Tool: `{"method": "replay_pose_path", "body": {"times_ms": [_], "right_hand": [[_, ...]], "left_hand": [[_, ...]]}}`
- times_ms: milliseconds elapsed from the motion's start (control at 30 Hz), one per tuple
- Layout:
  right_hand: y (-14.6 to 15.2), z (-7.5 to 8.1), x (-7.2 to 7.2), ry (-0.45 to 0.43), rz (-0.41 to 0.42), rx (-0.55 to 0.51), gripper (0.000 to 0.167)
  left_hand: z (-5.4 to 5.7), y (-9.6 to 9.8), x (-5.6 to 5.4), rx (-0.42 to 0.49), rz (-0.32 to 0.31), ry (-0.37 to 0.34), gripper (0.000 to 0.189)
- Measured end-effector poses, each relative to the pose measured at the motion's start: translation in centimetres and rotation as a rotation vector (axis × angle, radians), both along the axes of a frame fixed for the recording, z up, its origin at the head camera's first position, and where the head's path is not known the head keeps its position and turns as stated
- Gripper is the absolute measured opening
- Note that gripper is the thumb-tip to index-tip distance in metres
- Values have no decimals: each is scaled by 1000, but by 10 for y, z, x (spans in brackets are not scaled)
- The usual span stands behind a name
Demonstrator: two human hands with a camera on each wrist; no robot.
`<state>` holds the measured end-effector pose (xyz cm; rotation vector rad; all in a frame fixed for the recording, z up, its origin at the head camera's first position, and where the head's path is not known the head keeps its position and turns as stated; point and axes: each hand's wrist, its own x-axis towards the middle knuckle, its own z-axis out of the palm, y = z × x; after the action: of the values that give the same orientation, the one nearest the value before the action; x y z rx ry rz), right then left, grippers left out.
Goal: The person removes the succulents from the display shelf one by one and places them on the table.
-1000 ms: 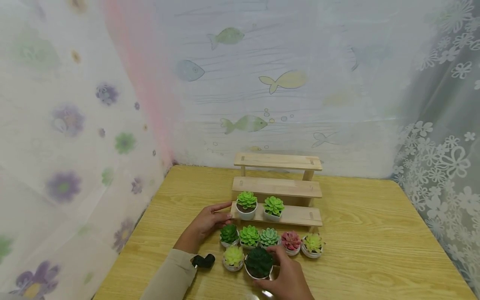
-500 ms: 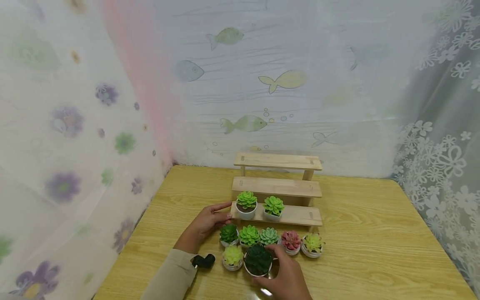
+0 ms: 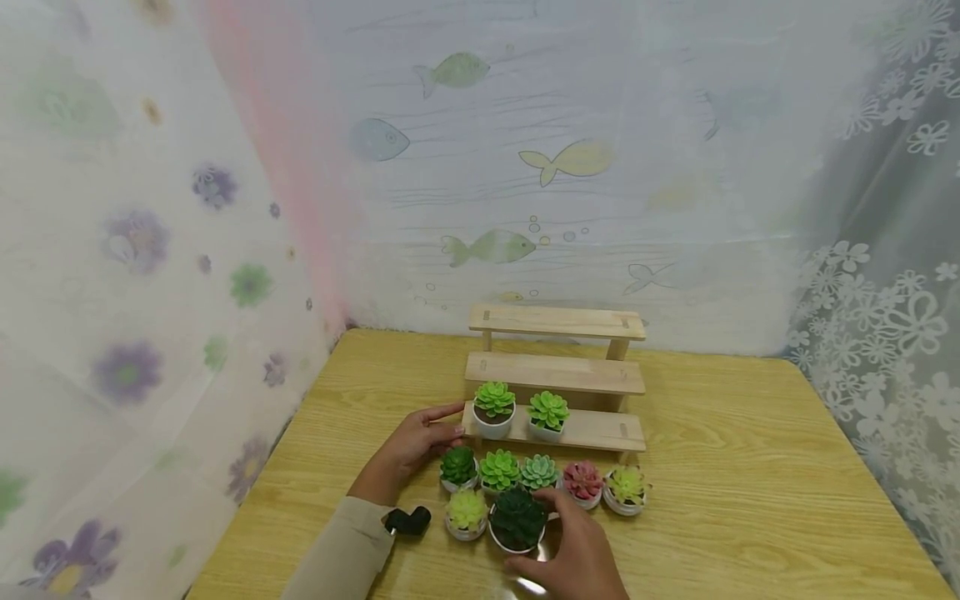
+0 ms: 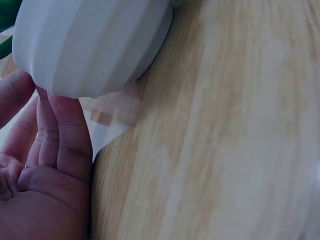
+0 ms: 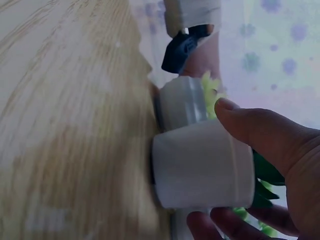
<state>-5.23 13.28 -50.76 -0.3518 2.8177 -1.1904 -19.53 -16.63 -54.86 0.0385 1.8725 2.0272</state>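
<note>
My right hand (image 3: 573, 550) grips a dark green succulent (image 3: 517, 518) in a round white pot (image 5: 202, 167), thumb on one side and fingers on the other. That pot stands at or very near the table surface; I cannot tell whether it touches. My left hand (image 3: 416, 442) rests at the left end of the bottom step of a wooden three-step shelf (image 3: 592, 431), its fingers fairly straight against the edge. In the left wrist view, a ribbed white pot (image 4: 95, 45) hides its fingertips. Two bright green succulents, one left (image 3: 494, 408) and one right (image 3: 548, 415), stand on that bottom step.
In front of the shelf stand a small dark green succulent (image 3: 458, 467), a bright green one (image 3: 499, 472), a pale blue-green one (image 3: 539, 473), a red one (image 3: 582, 482) and two yellow-green ones (image 3: 627, 487). A black object (image 3: 408, 522) sits at the left cuff. Printed curtains surround the table (image 3: 750, 500).
Both hands keep almost the same positions. The dark green succulent in my right hand shifts only very slightly, and the view itself moves a little.
</note>
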Motion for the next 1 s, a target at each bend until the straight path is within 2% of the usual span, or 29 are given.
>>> {"method": "replay_pose_path", "body": {"times_ms": [333,500,667,867,1000], "right_hand": [[10,14,0,-68,26,-55,85],[15,20,0,-57,35,-78,83],[24,28,-3,-90,51,-178,79],[38,43,-16,-111,-7,-281,73],[45,51,-27,-82,-62,-274,70]], "left_hand": [[2,1,-1,-9,10,-17,59],[3,2,1,-4,-2,-17,61],[1,2,1,1,-7,-26,60],[3,2,1,-5,14,-23,58],[2,1,1,-10,16,-21,57]]}}
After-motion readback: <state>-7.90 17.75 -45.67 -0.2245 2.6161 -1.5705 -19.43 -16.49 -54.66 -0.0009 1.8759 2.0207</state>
